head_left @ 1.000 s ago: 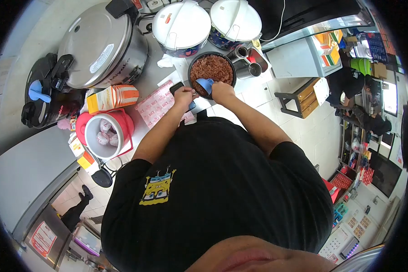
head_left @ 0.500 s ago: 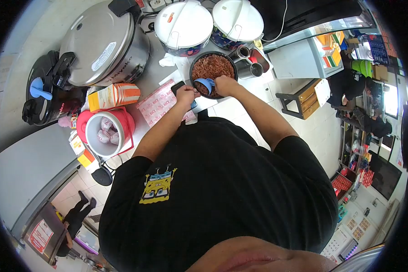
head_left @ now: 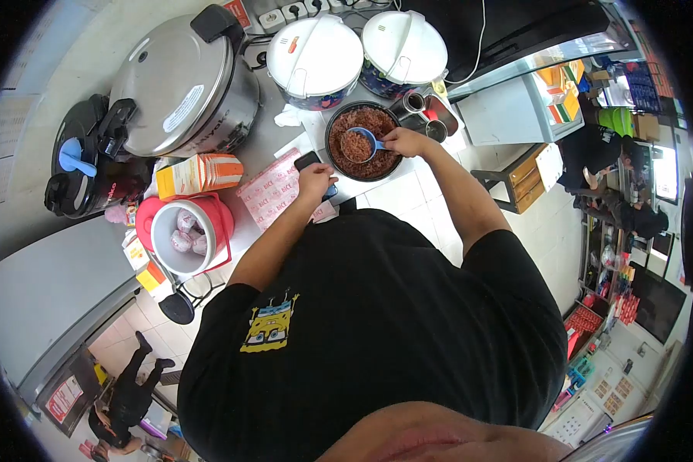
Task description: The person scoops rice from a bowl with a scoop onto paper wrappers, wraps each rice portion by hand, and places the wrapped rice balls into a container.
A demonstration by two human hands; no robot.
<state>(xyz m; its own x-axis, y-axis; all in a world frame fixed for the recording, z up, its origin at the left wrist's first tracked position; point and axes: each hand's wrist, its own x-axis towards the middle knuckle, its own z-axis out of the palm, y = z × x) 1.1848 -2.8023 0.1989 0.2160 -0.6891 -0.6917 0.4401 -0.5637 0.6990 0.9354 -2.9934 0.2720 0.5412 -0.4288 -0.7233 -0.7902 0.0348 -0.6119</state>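
Note:
My right hand [head_left: 405,142] is closed around the handle of a blue scoop [head_left: 376,143]. Reddish-brown cooked rice [head_left: 355,145] fills the scoop, which is held over a round black bowl [head_left: 328,135] of the same rice. My left hand [head_left: 314,182] has its fingers curled in beside the bowl, over a dark phone-like object [head_left: 307,160] with a bit of blue showing. Whatever those fingers hold, if anything, is hidden. Printed pink-and-white paper [head_left: 273,189] lies left of that hand.
Two white-lidded cookers [head_left: 316,58] and a large steel cooker [head_left: 181,92] line the back. Metal cups [head_left: 435,129] stand right of the bowl. At left are an orange carton [head_left: 200,175] and a red-and-white bucket [head_left: 222,231] holding wrapped balls. Other people are farther off.
The scoop has turned upright and now shows a load of rice; before, it lay tipped in the bowl. My right hand has shifted slightly right. The whole view has dropped a little.

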